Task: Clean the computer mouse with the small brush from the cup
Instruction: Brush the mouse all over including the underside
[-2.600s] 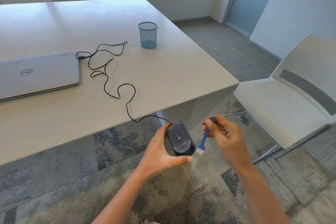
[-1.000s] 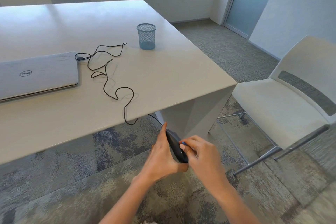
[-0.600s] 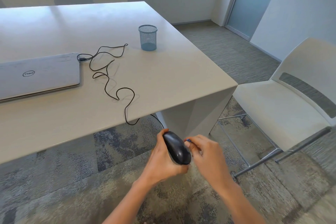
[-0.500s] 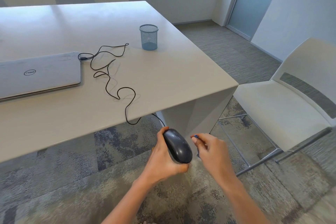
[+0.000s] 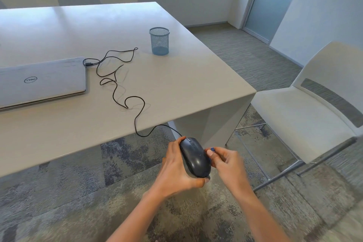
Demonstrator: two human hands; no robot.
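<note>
**Asker:** What has moved?

**Me:** I have turned the mouse (image 5: 195,158) over. Its underside faced me a moment ago and now its back is up. The brush (image 5: 212,150), which I held clear of it then, is tucked against its right side.

**Asker:** And your hands?

**Me:** My left hand (image 5: 176,167) grips the mouse from the left, fingers curled round it. My right hand (image 5: 225,165) pinches the brush. Only a blue end shows above my thumb, so I cannot tell whether the bristles touch.

**Asker:** What could go wrong?

**Me:** I hold all this off the table (image 5: 186,88), over carpet. A hard stroke could knock the mouse out of my grip. Brushing where I cannot see, I may miss the seam. The cord (image 5: 137,116) hangs over the edge, so if I draw back it could go taut and tug the plug beside the laptop (image 5: 43,80). The cup (image 5: 159,41) stands farther off, well apart from it all.
</note>
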